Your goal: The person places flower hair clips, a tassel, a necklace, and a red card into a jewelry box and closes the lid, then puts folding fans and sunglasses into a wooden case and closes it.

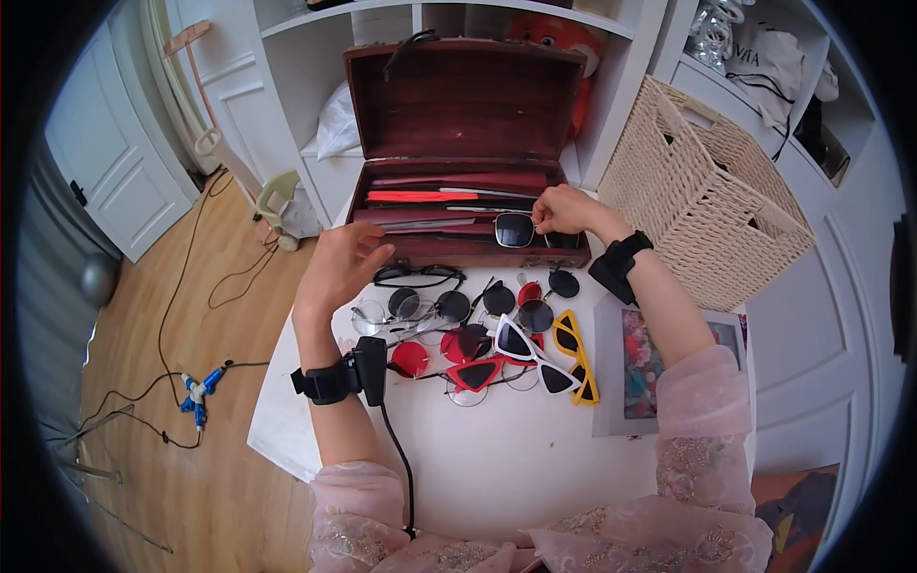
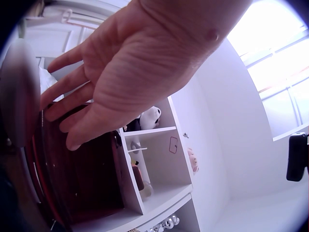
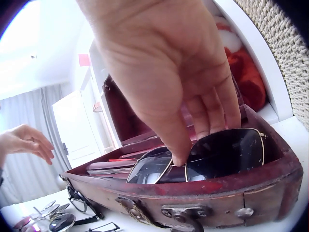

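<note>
My right hand (image 1: 565,210) pinches a pair of dark sunglasses (image 1: 514,230) with a thin gold frame, near its bridge. In the right wrist view these sunglasses (image 3: 224,154) sit over the front rim of a dark red wooden box (image 3: 231,195), one lens on each side of the thumb. The box's lid (image 1: 463,110) is up, and flat red and dark pieces (image 1: 430,197) lie inside. My left hand (image 1: 342,265) hovers around the box's front left corner with fingers spread, holding nothing. In the left wrist view the left hand (image 2: 130,72) shows its palm.
On the white table (image 1: 506,458) in front of the box lie several glasses: white cat-eye sunglasses (image 1: 535,355), yellow sunglasses (image 1: 577,358), red ones (image 1: 475,374) and round pairs. A flat picture-like sheet (image 1: 638,372) is under my right forearm. A woven basket (image 1: 702,196) stands right of the box.
</note>
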`<state>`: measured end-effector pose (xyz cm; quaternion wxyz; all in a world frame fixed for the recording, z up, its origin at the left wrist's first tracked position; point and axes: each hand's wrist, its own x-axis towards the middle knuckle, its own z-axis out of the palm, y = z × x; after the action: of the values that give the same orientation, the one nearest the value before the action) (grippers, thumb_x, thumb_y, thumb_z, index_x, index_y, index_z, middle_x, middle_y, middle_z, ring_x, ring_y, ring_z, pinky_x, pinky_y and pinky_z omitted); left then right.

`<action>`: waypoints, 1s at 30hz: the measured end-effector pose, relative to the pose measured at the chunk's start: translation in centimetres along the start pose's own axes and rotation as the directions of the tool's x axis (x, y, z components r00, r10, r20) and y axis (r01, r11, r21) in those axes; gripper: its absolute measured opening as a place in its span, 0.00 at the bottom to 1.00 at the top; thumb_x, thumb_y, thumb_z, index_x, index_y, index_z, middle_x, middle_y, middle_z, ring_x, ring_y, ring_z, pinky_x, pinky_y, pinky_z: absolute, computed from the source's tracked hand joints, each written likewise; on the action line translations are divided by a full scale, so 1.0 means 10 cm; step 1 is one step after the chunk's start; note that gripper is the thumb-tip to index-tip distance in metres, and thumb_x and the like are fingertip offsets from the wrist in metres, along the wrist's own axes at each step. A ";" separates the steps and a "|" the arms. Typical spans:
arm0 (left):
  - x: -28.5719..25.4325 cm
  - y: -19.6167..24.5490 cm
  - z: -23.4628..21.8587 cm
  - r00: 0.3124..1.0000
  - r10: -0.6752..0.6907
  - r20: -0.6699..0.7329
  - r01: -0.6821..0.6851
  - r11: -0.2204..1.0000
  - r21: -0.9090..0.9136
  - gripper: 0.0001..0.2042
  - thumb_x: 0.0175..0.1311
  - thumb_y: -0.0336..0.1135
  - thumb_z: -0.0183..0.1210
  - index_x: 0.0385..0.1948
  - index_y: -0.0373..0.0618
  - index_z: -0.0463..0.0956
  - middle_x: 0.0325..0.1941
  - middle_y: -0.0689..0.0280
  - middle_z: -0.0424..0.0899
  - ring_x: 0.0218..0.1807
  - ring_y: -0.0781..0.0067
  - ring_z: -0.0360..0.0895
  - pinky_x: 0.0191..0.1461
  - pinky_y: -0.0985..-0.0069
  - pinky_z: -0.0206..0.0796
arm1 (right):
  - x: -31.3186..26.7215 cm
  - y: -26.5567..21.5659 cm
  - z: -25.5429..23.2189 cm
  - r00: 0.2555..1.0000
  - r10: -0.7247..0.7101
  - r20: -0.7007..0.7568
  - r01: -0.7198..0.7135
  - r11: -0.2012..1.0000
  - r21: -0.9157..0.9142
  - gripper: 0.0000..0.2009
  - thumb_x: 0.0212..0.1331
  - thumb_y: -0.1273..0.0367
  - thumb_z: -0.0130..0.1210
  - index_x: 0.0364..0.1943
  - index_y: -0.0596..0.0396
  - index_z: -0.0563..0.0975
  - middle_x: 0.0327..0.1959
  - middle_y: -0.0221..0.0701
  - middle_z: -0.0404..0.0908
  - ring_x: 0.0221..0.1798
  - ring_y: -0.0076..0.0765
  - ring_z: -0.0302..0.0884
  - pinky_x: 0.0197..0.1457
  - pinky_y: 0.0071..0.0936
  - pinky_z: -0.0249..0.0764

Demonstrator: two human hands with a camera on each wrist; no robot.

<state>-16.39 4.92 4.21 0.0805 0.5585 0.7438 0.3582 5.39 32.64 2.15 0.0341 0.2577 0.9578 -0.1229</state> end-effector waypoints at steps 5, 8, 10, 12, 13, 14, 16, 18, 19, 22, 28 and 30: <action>0.00 0.01 0.00 1.000 0.011 0.008 -0.011 1.000 0.022 0.14 0.55 0.33 0.61 0.39 0.31 0.75 0.34 0.54 0.83 0.36 0.63 0.82 0.40 0.72 0.72 | 0.02 0.03 0.05 0.999 0.025 0.028 -0.025 1.000 0.014 0.09 0.42 0.67 0.66 0.28 0.53 0.81 0.30 0.35 0.82 0.38 0.39 0.79 0.42 0.32 0.73; 0.00 0.00 0.00 1.000 0.007 0.013 -0.007 1.000 0.019 0.15 0.55 0.33 0.60 0.39 0.31 0.75 0.35 0.53 0.83 0.36 0.63 0.82 0.40 0.72 0.72 | -0.01 0.00 0.03 0.999 0.028 0.034 -0.029 1.000 0.008 0.10 0.43 0.68 0.65 0.31 0.56 0.81 0.30 0.36 0.83 0.37 0.37 0.80 0.42 0.31 0.73; 0.00 0.00 0.00 1.000 0.008 0.011 -0.008 1.000 0.019 0.15 0.55 0.33 0.61 0.39 0.31 0.75 0.35 0.53 0.83 0.36 0.63 0.82 0.40 0.72 0.72 | -0.01 -0.02 0.01 0.999 0.033 0.041 -0.033 0.999 -0.007 0.11 0.44 0.69 0.64 0.33 0.58 0.80 0.30 0.36 0.83 0.36 0.35 0.81 0.42 0.29 0.74; -0.01 0.00 0.00 1.000 0.007 0.009 -0.007 1.000 0.018 0.15 0.55 0.33 0.61 0.39 0.31 0.75 0.35 0.53 0.82 0.36 0.63 0.82 0.40 0.72 0.72 | -0.02 0.00 0.00 0.999 0.040 0.037 -0.040 0.999 0.021 0.11 0.44 0.69 0.64 0.33 0.57 0.81 0.30 0.36 0.83 0.36 0.35 0.81 0.42 0.29 0.74; -0.01 0.00 0.00 1.000 0.007 0.008 -0.007 1.000 0.022 0.15 0.55 0.33 0.61 0.39 0.31 0.75 0.35 0.53 0.82 0.36 0.63 0.82 0.40 0.72 0.72 | -0.02 0.00 0.00 0.999 0.038 0.039 -0.039 0.999 0.020 0.11 0.44 0.69 0.64 0.33 0.57 0.81 0.30 0.36 0.83 0.36 0.35 0.81 0.42 0.29 0.74; -0.01 -0.01 0.00 1.000 0.006 0.007 -0.006 1.000 0.026 0.15 0.55 0.33 0.61 0.39 0.31 0.75 0.35 0.53 0.82 0.36 0.63 0.82 0.40 0.72 0.72 | -0.02 0.01 0.00 0.999 0.030 0.036 -0.030 1.000 0.006 0.11 0.44 0.69 0.64 0.33 0.57 0.81 0.30 0.36 0.83 0.37 0.35 0.81 0.42 0.29 0.74; 0.00 -0.01 0.00 1.000 0.016 0.009 -0.016 0.999 0.030 0.15 0.55 0.34 0.61 0.39 0.31 0.75 0.35 0.53 0.82 0.36 0.63 0.82 0.40 0.72 0.72 | -0.04 0.00 0.00 0.999 0.019 0.037 -0.018 1.000 -0.009 0.10 0.45 0.69 0.63 0.33 0.57 0.81 0.30 0.35 0.83 0.37 0.35 0.81 0.42 0.29 0.74; 0.00 -0.02 0.00 1.000 0.018 0.010 -0.018 0.999 0.041 0.15 0.55 0.34 0.61 0.39 0.31 0.75 0.35 0.53 0.82 0.36 0.63 0.82 0.40 0.72 0.72 | -0.06 -0.04 -0.01 0.999 0.052 0.012 -0.052 0.998 -0.045 0.10 0.44 0.69 0.64 0.32 0.56 0.82 0.30 0.35 0.83 0.37 0.35 0.81 0.42 0.29 0.74; 0.01 -0.03 0.00 1.000 0.020 0.010 -0.020 0.999 0.027 0.15 0.55 0.34 0.61 0.39 0.31 0.75 0.35 0.53 0.82 0.36 0.64 0.82 0.40 0.72 0.72 | -0.04 -0.03 0.01 0.999 0.041 0.019 -0.041 0.998 -0.040 0.10 0.44 0.69 0.64 0.32 0.56 0.82 0.30 0.35 0.83 0.37 0.35 0.81 0.42 0.29 0.74; 0.00 -0.06 0.02 1.000 0.020 0.008 -0.020 1.000 0.017 0.14 0.55 0.34 0.61 0.38 0.31 0.76 0.35 0.54 0.82 0.36 0.64 0.82 0.40 0.72 0.72 | -0.01 -0.03 0.04 0.997 0.072 0.020 -0.071 0.997 -0.044 0.08 0.44 0.68 0.64 0.29 0.53 0.82 0.32 0.37 0.82 0.40 0.40 0.79 0.44 0.32 0.73; 0.01 -0.03 0.02 1.000 0.003 0.021 -0.004 0.999 0.032 0.15 0.55 0.34 0.61 0.38 0.31 0.76 0.34 0.54 0.82 0.35 0.64 0.81 0.39 0.72 0.72 | -0.09 -0.13 0.01 0.993 0.114 -0.042 -0.118 0.984 -0.135 0.12 0.44 0.67 0.64 0.34 0.57 0.81 0.33 0.36 0.83 0.40 0.39 0.80 0.44 0.30 0.73; 0.02 -0.06 0.04 0.999 0.001 0.036 -0.003 0.998 0.062 0.15 0.54 0.33 0.61 0.39 0.31 0.76 0.34 0.54 0.82 0.35 0.64 0.81 0.39 0.72 0.72 | -0.12 -0.14 0.00 0.992 0.104 -0.067 -0.113 0.984 -0.137 0.14 0.44 0.66 0.64 0.36 0.58 0.80 0.34 0.37 0.83 0.42 0.40 0.79 0.45 0.31 0.73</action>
<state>-16.68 5.21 3.58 0.0759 0.5679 0.7525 0.3249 5.71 30.91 2.57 0.0302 0.3099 0.9492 -0.0451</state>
